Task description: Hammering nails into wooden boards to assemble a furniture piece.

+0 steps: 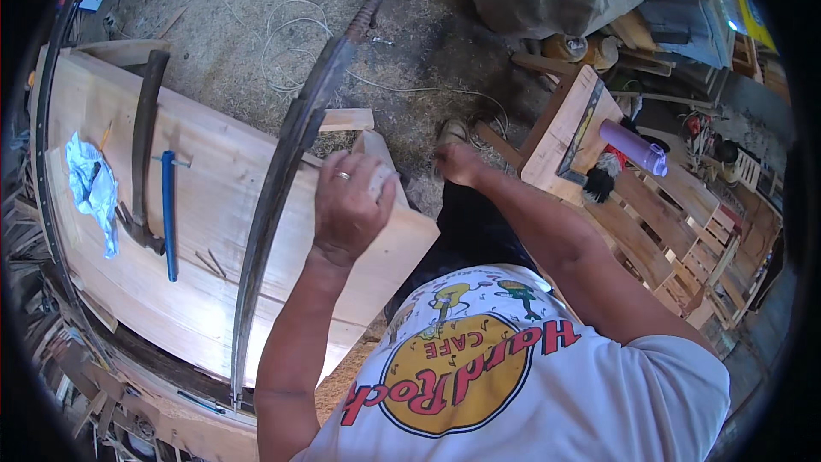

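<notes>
My left hand (pixel 351 204), with a ring on one finger, is over the edge of a pale wooden panel (pixel 205 197). Its fingers are curled; what they grip is hidden. Right beside it, a long dark metal bar clamp (pixel 275 192) lies across the panel, its threaded screw pointing to the far side. My right hand (pixel 459 162) is closed, near a shoe (pixel 451 133); anything inside it is hidden. On the panel's left part are a hammer (pixel 147 137) with a dark handle, a blue rod-shaped tool (pixel 169 218), a pencil (pixel 106 134) and a crumpled pale wrapper (pixel 90 180).
At right, a wooden bench (pixel 547 162) carries a metal square (pixel 584 124), a purple bottle (pixel 633 147) and a black brush (pixel 600 181). Slatted wooden pieces (pixel 676 239) are behind it. A thin white cord (pixel 286 43) loops over the floor. Another dark bar (pixel 43 162) borders the panel's left end.
</notes>
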Available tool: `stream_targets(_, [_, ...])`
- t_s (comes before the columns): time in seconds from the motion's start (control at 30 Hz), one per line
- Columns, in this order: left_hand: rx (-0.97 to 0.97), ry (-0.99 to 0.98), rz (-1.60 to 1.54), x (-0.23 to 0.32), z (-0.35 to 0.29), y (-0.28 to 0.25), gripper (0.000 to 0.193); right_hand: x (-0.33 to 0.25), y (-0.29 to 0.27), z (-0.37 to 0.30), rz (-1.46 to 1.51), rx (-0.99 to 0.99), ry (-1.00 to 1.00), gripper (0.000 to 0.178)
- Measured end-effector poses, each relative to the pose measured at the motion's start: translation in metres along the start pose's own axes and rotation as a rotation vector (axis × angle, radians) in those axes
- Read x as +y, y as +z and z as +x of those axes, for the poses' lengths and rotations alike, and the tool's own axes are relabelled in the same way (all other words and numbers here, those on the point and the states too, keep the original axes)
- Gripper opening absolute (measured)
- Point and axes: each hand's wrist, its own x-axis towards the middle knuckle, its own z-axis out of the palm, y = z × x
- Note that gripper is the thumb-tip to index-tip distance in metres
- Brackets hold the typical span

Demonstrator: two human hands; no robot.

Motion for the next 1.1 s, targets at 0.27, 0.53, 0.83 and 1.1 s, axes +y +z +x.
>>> stream_targets(0.27, [-0.165, -0.345, 0.329, -0.001, 0.017, 0.029, 0.040, 0.069, 0.063, 0.110, 0.330, 0.066, 0.020, 0.031])
stream_targets(0.53, [-0.347, -0.442, 0.391, 0.001, 0.021, 0.018, 0.046, 0.060, 0.171, 0.240, 0.934, -0.206, 0.396, 0.030])
stream_targets(0.83, [-0.518, -0.417, 0.526, 0.004, 0.022, 0.021, 0.065, -0.003, 0.282, 0.390, 0.835, 0.012, 0.585, 0.050])
stream_targets(1.1, [-0.438, -0.685, 0.456, 0.012, -0.021, 0.003, 0.050, -0.011, 0.286, 0.417, 1.121, -0.137, 0.554, 0.022])
